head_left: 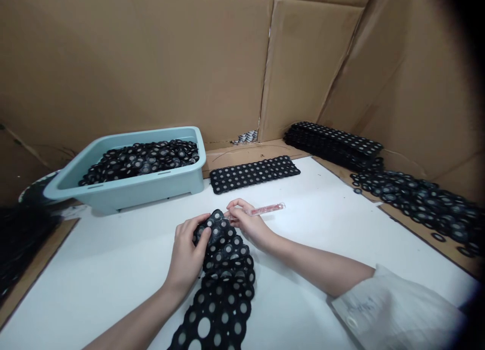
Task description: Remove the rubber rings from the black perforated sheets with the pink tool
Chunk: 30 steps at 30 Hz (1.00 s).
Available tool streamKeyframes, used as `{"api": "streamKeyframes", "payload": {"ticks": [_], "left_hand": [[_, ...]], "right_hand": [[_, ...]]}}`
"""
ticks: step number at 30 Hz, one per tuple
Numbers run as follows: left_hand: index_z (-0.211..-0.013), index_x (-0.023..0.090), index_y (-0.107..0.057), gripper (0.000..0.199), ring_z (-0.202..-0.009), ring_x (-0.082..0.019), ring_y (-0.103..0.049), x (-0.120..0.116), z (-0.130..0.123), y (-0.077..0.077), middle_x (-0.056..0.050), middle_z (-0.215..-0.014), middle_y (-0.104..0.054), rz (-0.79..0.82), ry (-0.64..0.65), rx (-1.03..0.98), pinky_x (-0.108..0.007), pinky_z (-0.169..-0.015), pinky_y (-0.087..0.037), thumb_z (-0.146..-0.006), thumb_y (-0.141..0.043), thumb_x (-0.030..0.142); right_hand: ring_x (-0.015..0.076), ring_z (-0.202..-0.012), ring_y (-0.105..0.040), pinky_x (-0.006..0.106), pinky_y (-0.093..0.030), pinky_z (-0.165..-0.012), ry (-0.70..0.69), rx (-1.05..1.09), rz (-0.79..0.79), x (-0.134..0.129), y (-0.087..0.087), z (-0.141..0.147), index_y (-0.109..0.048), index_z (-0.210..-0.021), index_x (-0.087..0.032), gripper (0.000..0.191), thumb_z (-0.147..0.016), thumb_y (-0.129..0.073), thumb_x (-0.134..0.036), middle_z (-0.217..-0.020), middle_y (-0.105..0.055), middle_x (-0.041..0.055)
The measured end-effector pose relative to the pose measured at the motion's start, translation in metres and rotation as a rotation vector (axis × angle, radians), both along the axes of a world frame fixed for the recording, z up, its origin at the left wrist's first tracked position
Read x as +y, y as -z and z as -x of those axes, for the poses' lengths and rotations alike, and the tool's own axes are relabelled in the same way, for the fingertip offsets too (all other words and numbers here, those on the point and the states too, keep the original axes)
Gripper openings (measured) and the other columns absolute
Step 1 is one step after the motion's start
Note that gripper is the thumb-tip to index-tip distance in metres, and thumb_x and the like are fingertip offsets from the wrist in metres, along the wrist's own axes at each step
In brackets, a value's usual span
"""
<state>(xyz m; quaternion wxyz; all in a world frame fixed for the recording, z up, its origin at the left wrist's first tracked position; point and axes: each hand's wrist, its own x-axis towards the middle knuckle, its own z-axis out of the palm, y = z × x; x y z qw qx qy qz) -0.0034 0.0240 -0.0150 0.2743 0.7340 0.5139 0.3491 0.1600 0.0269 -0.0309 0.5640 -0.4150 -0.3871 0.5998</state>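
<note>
One long black strip of linked rings (227, 284) takes up the middle of my view, on the white desk (125, 264), running out past the bottom of the picture. I have the left hand (188, 239) at its far end, thumb laid on top and fingers curled about the left edge, so that hand is narrow and gripping the strip. My right hand (246, 222) comes in from the other side, fingers drawn close around a slender pink stick (268, 208); its handle end sticks out to the right, and whatever lies at the other tip is hidden from me by the fingers and the strip's edge.

I take the step in hand to be fine work with the stick on the strip's far right edge. As I judge it, the next move calls for a firm left thumb to hold that end and a small, controlled motion of the right fingers, without dragging the slack rings out of line.

The strip's long axis runs away from me, from the bottom edge up toward the left hand. It first leans right, then bends back left, with bunched, overlapping rows midway, and its far end points away from me, toward the flat black mat (255, 175) beyond. The stick lies across that line, roughly sideways, its handle pointing right and slightly away.
</note>
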Motion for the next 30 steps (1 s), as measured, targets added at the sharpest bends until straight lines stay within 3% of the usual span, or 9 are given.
{"api": "streamKeyframes", "payload": {"ticks": [4, 9, 16, 23, 30], "left_hand": [[-0.100, 0.027, -0.055, 0.022, -0.101, -0.023, -0.046, -0.002, 0.000, -0.001, -0.002, -0.101, -0.059, -0.112, -0.015, 0.147, -0.041, -0.087, -0.032, -0.081, -0.045, 0.033], [-0.092, 0.023, -0.054, 0.018, -0.091, -0.022, -0.050, -0.007, -0.001, -0.002, -0.003, -0.092, -0.060, -0.236, -0.023, 0.211, -0.040, -0.084, -0.032, -0.082, -0.045, 0.035], [-0.087, 0.020, -0.050, 0.016, -0.088, -0.022, -0.052, -0.006, 0.000, 0.001, -0.004, -0.088, -0.059, -0.215, -0.050, 0.183, -0.038, -0.079, -0.037, -0.081, -0.043, 0.033], [-0.109, 0.025, -0.050, 0.029, -0.077, -0.020, -0.055, -0.008, -0.001, -0.004, -0.002, -0.080, -0.058, -0.154, 0.025, 0.224, -0.032, -0.069, -0.041, -0.083, -0.039, 0.033], [-0.091, 0.023, -0.051, 0.022, -0.061, -0.015, -0.050, -0.004, 0.000, -0.004, 0.003, -0.063, -0.050, -0.057, 0.023, 0.144, -0.026, -0.061, -0.038, -0.081, -0.044, 0.041]], "right_hand": [[0.0100, -0.067, -0.053, 0.022, -0.037, -0.063, -0.002, -0.001, -0.015, -0.002, -0.002, 0.000, -0.046, -0.078, -0.020, 0.018, -0.077, -0.052, -0.036, -0.074, -0.057, -0.0009], [0.0097, -0.068, -0.052, 0.022, -0.036, -0.064, -0.029, -0.027, -0.020, -0.003, -0.001, 0.000, -0.048, -0.078, -0.019, 0.010, -0.076, -0.053, -0.028, -0.076, -0.058, -0.0007], [0.0111, -0.070, -0.053, 0.023, -0.037, -0.066, -0.085, 0.057, -0.052, -0.003, 0.002, 0.001, -0.046, -0.076, -0.019, 0.016, -0.077, -0.054, -0.032, -0.072, -0.057, -0.0006], [0.0097, -0.065, -0.048, 0.023, -0.033, -0.063, -0.052, -0.134, -0.134, -0.009, -0.005, 0.004, -0.047, -0.076, -0.019, 0.016, -0.078, -0.053, -0.034, -0.067, -0.051, -0.0037], [0.0092, -0.061, -0.045, 0.022, -0.033, -0.059, -0.051, -0.226, -0.191, -0.014, -0.010, 0.008, -0.045, -0.077, -0.019, 0.018, -0.079, -0.051, -0.036, -0.067, -0.049, -0.0038]]}}
